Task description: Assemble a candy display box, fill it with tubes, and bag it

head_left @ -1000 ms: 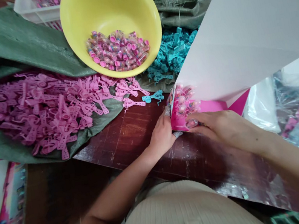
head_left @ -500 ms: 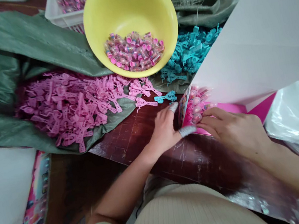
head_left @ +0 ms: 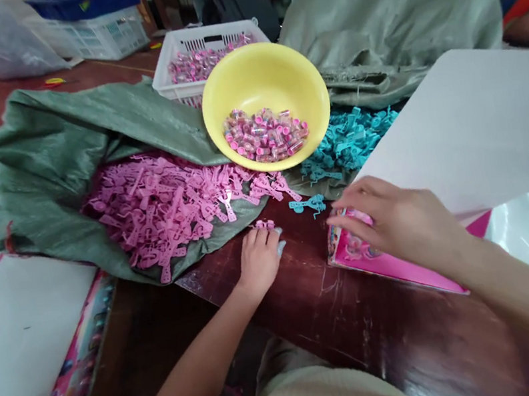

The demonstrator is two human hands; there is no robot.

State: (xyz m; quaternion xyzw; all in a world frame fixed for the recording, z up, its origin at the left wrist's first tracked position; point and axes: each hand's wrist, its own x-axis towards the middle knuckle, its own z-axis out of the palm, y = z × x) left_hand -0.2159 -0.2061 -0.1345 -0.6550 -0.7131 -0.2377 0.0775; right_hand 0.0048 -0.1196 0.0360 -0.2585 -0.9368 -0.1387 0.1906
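My left hand (head_left: pixel 260 256) reaches down to the dark red tabletop with its fingers bent together over a pink plastic clip (head_left: pixel 263 224), partly hidden beneath the fingertips. Grey wrapping covers its thumb and a fingertip. To its right lies a single teal plastic clip (head_left: pixel 310 204). My right hand (head_left: pixel 400 219) is over the left end of a pink box (head_left: pixel 398 269), thumb and fingers apart at its corner. Small pink pieces show inside the box below the hand. Its large white flap (head_left: pixel 481 128) stands raised behind.
Piled pink clips (head_left: pixel 159 205) spill from a green sack (head_left: pixel 130 122). A yellow bowl (head_left: pixel 267 65) holds small clear capsules with pink caps; a white basket (head_left: pixel 180 90) behind has more. Teal clips (head_left: pixel 353 139) lie beside the bowl. White-backed printed packages (head_left: pixel 30 345) sit left, clear plastic bags (head_left: pixel 523 229) right.
My left hand has left the box and moved left to the pink clip. My right hand has shifted to the box's left corner. The camera has tilted up.
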